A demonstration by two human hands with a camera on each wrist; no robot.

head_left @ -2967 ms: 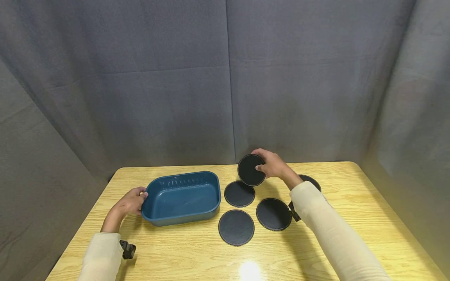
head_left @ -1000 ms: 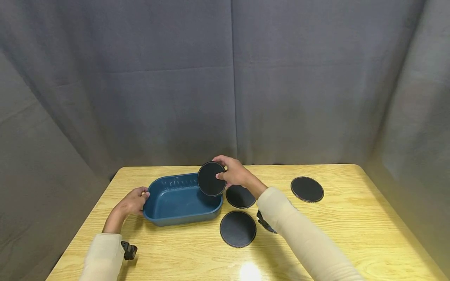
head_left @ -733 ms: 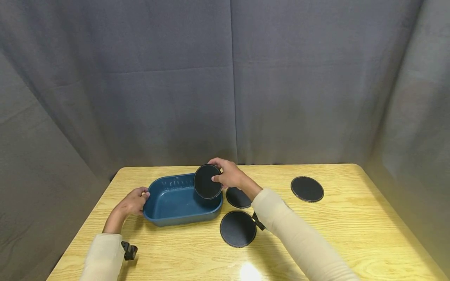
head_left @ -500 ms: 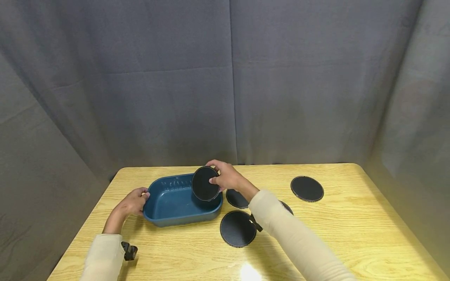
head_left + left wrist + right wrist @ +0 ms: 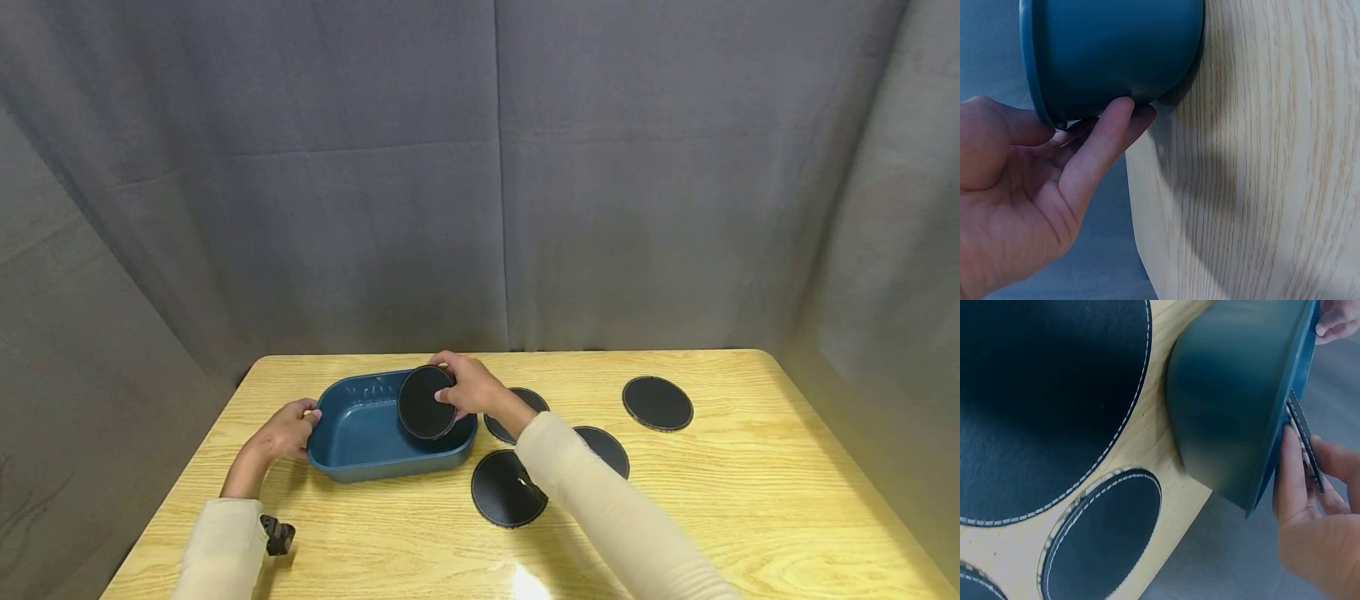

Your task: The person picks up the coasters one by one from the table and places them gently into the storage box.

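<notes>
Head view first: my right hand (image 5: 467, 389) pinches a black round coaster (image 5: 425, 403), held tilted over the right end of the blue tub (image 5: 360, 433). My left hand (image 5: 288, 427) grips the tub's left rim. Four more coasters (image 5: 657, 402) lie on the wooden table (image 5: 750, 500).

Left wrist: my fingers (image 5: 1100, 147) curl under the tub's rim at the table edge.

Right wrist: I see my fingertips (image 5: 1289, 472) clamping the coaster's edge just inside the tub wall (image 5: 1235, 406), with other coasters flat beside it.
</notes>
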